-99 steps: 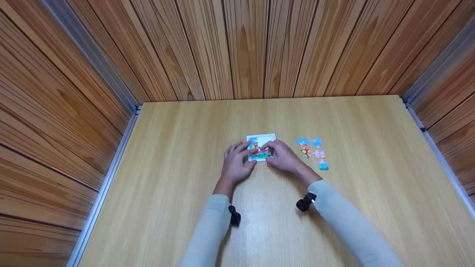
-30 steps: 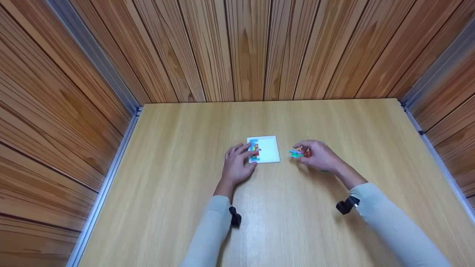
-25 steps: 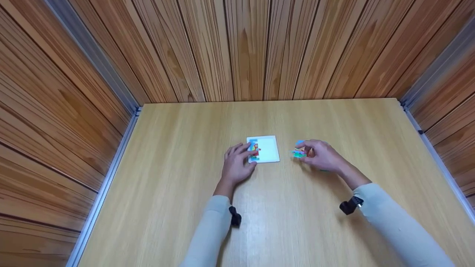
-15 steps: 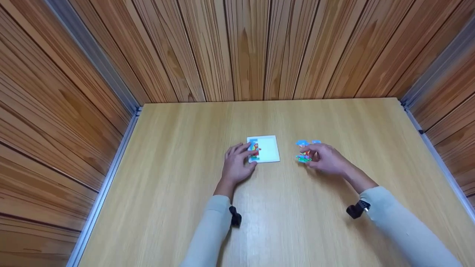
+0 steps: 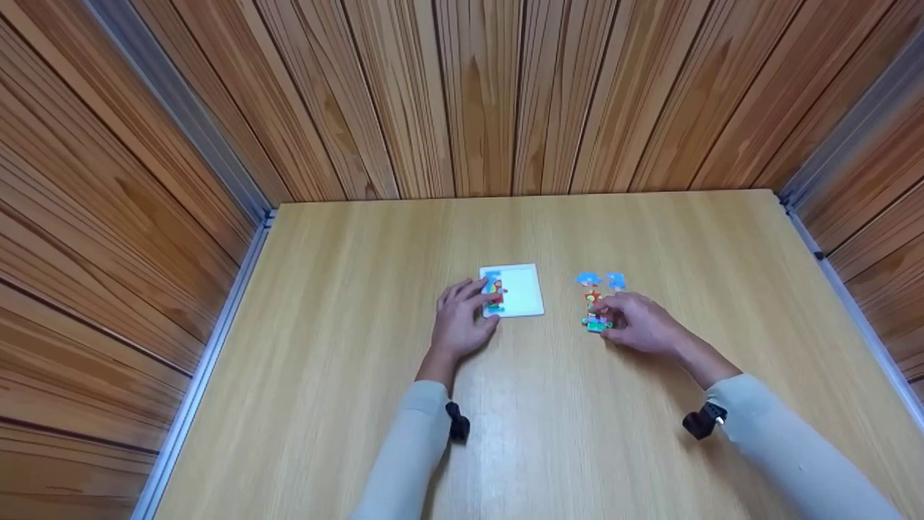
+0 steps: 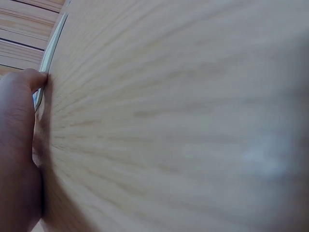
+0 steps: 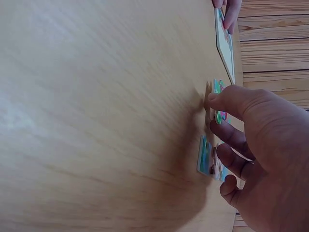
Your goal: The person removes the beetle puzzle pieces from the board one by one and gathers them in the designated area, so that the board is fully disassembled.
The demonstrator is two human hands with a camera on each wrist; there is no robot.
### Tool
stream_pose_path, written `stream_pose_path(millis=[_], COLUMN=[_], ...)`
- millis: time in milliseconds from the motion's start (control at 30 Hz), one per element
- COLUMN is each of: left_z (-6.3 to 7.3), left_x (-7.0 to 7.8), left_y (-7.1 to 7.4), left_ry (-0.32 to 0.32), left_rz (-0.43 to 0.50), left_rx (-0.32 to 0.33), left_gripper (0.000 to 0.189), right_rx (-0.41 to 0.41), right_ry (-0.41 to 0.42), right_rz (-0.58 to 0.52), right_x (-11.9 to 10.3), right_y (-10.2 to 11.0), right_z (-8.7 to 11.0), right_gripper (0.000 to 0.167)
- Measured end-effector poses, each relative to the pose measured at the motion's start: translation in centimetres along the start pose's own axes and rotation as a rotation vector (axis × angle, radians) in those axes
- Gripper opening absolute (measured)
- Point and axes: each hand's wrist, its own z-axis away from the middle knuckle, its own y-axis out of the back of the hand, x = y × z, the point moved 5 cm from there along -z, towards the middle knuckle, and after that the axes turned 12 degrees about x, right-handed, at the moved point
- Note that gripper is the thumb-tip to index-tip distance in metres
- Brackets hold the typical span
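A white puzzle tray point(image 5: 525, 291) lies on the table, with a printed strip of joined pieces point(image 5: 496, 292) along its left side. My left hand point(image 5: 462, 318) holds the tray at its left side, thumb at the near edge and fingers over the picture strip. To the right, my right hand point(image 5: 639, 323) pinches a green-edged jigsaw piece point(image 5: 597, 326) between thumb and forefinger. In the right wrist view that jigsaw piece point(image 7: 219, 99) stands close over the table, its shadow beside it. A red and yellow piece point(image 5: 592, 297) lies just beyond my right fingertips.
Two blue pieces point(image 5: 588, 278) point(image 5: 616, 280) lie behind the right hand. Under its curled fingers in the right wrist view lies a blue-green piece point(image 7: 204, 157). Wood-panelled walls point(image 5: 484, 101) enclose the table point(image 5: 361, 289) at the back and sides.
Both hands were at the tray, which held a green-edged piece at lower right. The right hand has carried it rightward, then nearer me beside the loose pieces. The left hand stays.
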Motion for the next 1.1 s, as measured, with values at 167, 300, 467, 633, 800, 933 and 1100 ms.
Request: stream_pose_path(millis=[167, 300, 467, 633, 800, 933, 1100], left_z=[0.04, 0.02, -0.04, 0.01, 0.04, 0.03, 0.02], left_x=[0.02, 0.11, 0.10, 0.11, 0.07, 0.04, 0.06], left_y=[0.04, 0.08, 0.06, 0.04, 0.04, 0.06, 0.07], left_ry=[0.004, 0.008, 0.018, 0.013, 0.013, 0.012, 0.014], left_rz=[-0.002, -0.014, -0.015, -0.016, -0.017, -0.015, -0.013], left_rx=[-0.004, -0.007, -0.012, -0.011, -0.010, -0.004, -0.002], left_gripper=[0.045, 0.045, 0.045, 0.045, 0.045, 0.044, 0.044], right_rx=[0.017, 0.020, 0.008, 0.003, -0.004, -0.012, -0.006], right_ry=[0.017, 0.024, -0.002, -0.008, -0.023, -0.041, -0.032], right_rz=[0.023, 0.039, 0.040, 0.041, 0.041, 0.038, 0.038], right_x=[0.15, 0.20, 0.36, 0.31, 0.30, 0.36, 0.39], right_y=[0.07, 0.07, -0.02, -0.12, -0.16, -0.23, -0.23], right_z=[0.23, 0.34, 0.41, 0.38, 0.28, 0.21, 0.18], right_gripper=[0.030, 0.032, 0.032, 0.030, 0.029, 0.028, 0.028])
